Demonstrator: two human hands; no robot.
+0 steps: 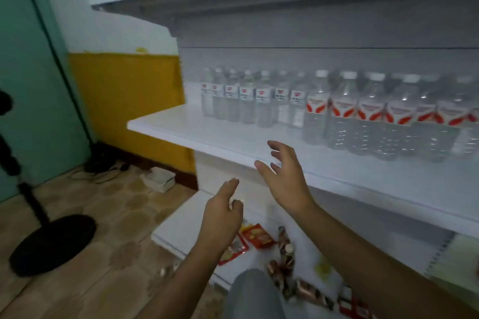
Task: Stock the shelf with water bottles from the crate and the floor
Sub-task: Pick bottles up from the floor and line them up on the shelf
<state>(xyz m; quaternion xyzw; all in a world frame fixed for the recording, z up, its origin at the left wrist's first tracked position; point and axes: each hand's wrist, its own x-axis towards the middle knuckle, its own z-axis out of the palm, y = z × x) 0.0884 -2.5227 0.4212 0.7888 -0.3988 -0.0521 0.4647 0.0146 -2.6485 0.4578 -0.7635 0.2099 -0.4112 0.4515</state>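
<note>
Viewing from the head camera, both hands were empty: the left hand hung with relaxed, loosely spread fingers below the shelf edge, and the right hand was spread at that edge. Water bottles stood upright at the back, red-labelled bottles beside them. No crate appeared. Judged best practice: fetch the next bottle, grip mid-body, set upright on the bare front strip.
</note>
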